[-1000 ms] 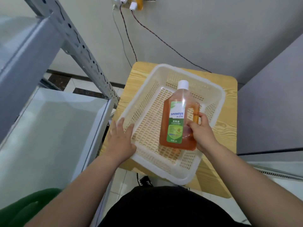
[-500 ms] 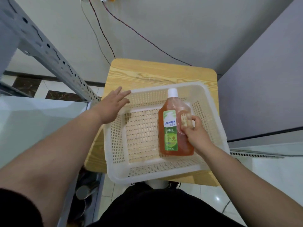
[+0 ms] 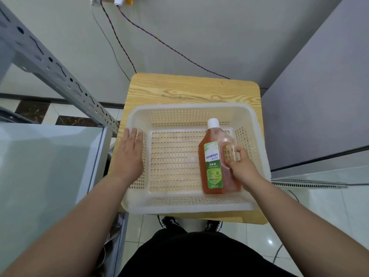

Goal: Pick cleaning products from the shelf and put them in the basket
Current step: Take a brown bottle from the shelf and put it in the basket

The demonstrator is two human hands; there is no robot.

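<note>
I see left hand (image 3: 129, 154) flat, fingers straight, on basket (image 3: 179, 208) rim | right hand (image 3: 242, 166) gripping bottle (image 3: 212, 156) | bottle lies inside basket

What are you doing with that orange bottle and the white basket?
A person is putting an orange bottle of cleaning liquid into the white basket, which sits on a small wooden table. The right hand grips the bottle by its handle, and the bottle looks laid down along the basket's right side. The left hand rests flat on the basket's left rim.
</note>
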